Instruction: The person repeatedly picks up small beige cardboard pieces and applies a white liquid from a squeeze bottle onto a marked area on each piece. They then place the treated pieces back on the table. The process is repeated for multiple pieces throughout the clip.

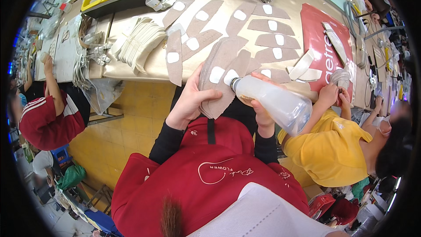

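My left hand [189, 101] is closed around a stack of grey-brown fabric pieces [221, 55], thumb on top, at the table's near edge. The pieces are long and curved, and the upper ones carry white patches. In my right hand [262, 112] lies a translucent plastic bottle [280, 103], tilted with its neck toward the stack. Its tip is at one of the white patches; whether it touches cannot be made out. Beyond my hands, several similar cut pieces [263, 39], each with a white patch, are spread over the table [149, 68].
A bundle of cream strips [139, 41] sits left of the pieces. At the back left stands a black tray [120, 4] with a yellow frame. A red plastic sheet [313, 26] lies right. Co-workers in yellow [329, 153] and red [50, 125] sit either side.
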The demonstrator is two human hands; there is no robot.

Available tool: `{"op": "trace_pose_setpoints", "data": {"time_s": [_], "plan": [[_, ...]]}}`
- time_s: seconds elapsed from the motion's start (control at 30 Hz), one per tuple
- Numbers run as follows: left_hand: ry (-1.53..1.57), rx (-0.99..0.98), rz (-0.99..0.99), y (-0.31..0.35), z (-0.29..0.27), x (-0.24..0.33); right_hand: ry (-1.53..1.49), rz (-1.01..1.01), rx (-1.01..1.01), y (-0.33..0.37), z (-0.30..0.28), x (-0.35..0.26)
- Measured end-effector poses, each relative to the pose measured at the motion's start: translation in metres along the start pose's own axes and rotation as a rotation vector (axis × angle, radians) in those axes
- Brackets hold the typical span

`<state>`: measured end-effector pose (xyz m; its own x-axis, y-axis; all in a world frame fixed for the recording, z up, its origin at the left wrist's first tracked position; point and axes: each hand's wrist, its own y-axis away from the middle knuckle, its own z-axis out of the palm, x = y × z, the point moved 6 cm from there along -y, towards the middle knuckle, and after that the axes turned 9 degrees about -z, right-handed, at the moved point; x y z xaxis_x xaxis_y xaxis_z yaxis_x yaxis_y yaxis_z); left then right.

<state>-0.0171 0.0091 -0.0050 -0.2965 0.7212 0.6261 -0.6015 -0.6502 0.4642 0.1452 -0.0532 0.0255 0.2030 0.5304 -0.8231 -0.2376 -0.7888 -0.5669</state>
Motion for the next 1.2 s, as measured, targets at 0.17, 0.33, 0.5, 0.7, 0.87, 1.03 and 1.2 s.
{"op": "trace_pose_setpoints", "data": {"time_s": [0.17,0.33,0.5,0.7,0.87,1.03,1.2], "plan": [[0.030,-0.009,-0.025,-0.001,-0.003,-0.006,0.043,0.074,0.106,-0.006,-0.010,0.008],[0.129,-0.030,-0.097,-0.003,-0.015,-0.005,-0.089,0.021,0.332,-0.010,-0.025,0.008],[0.079,0.029,-0.062,-0.005,-0.021,-0.003,-0.252,0.031,0.368,-0.001,-0.024,0.005],[-0.089,0.044,-0.055,-0.004,-0.005,-0.021,0.066,0.010,-0.013,0.005,0.003,0.006],[-0.077,0.004,-0.122,0.000,-0.012,-0.025,0.281,0.165,0.043,0.006,-0.015,0.023],[-0.133,0.126,0.032,0.003,-0.039,-0.001,0.022,0.061,0.414,0.011,-0.047,0.020],[-0.158,0.261,0.146,-0.004,-0.064,0.033,0.013,0.041,0.507,0.017,-0.065,0.018]]}}
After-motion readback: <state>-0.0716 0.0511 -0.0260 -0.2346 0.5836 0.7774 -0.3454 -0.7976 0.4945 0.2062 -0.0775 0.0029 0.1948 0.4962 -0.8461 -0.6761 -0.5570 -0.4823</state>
